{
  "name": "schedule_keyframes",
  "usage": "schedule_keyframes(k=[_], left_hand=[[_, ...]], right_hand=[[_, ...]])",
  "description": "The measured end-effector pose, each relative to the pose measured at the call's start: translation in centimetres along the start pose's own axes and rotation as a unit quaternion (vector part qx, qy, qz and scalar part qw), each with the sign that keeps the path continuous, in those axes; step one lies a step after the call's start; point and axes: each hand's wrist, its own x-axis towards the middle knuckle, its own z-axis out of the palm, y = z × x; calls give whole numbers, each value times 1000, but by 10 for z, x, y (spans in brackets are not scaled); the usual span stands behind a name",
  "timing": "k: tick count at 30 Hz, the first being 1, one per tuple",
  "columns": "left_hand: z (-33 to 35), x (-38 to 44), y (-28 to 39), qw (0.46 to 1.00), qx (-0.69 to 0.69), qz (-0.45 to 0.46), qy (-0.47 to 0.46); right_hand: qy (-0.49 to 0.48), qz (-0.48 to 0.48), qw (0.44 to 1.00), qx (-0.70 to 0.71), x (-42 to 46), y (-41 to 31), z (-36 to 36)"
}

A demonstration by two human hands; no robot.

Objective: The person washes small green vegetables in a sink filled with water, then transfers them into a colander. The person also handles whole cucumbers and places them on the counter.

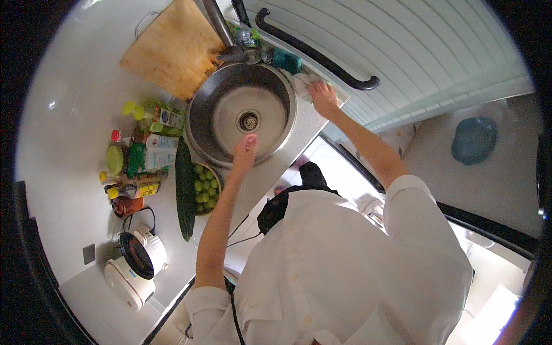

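My right hand (323, 98) lies on a crumpled whitish cloth (303, 84) at the counter's corner, right of the round steel sink (220, 116); whether its fingers grip the cloth is unclear. Over the near rim of the sink is my left hand (246, 148), its fingers curled, with nothing visible in it. The basin holds no dishes, and its drain strainer (249, 122) shows. A long dark green cucumber or similar gourd (185, 189) lies left of my left forearm, beside a round bowl of small green fruits (206, 189).
A wooden cutting board (172, 47) leans behind the sink near the faucet (220, 26). Bottles and packets (161, 151) crowd the left counter, with a lidded white cooker (129, 280) beyond. A black handle bar (319, 56) juts out at upper right.
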Motion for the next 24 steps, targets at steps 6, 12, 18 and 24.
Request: schedule_keyframes(k=[6,12,18,24], left_hand=[[3,-16,6,999,19,-22,-29],[25,5,75,976,-166,-115,-79],[29,30,119,860,-474,-186,-38],[-7,38,127,864,-477,-109,122]], right_hand=[[-172,198,937,229,-51,-7,-31],[-204,330,406,828,-33,-27,-103],[-238,237,474,814,-2,-79,-177],[-99,-120,780,606,36,-88,-200]])
